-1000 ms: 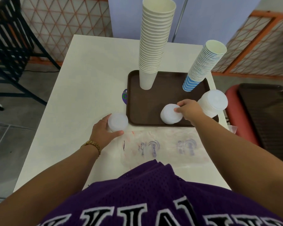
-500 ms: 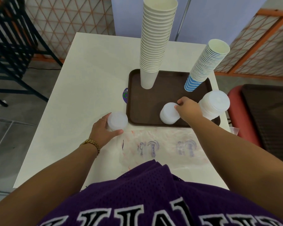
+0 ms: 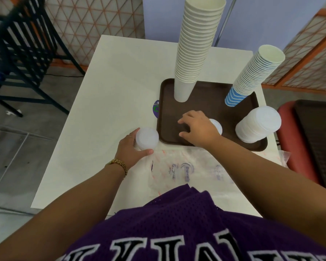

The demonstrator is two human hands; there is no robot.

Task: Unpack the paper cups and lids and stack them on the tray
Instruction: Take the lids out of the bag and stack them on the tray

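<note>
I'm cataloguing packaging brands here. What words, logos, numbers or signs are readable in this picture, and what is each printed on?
Clear plastic wrapper on the white table: bluish round logos with small text, too blurred to read.
Purple jersey: large white block letters with black outline, cut off by the frame's edge, not readable as a word.
Round purple sticker beside the brown tray: green mark, no legible text.
Cups and lids: no text seen.

Small lid stack (image 3: 217, 126) mostly hidden behind right hand (image 3: 198, 129); tall cup stack (image 3: 196, 46) top cut off.

black chair (image 3: 21, 53), red seat (image 3: 297, 144)
</note>
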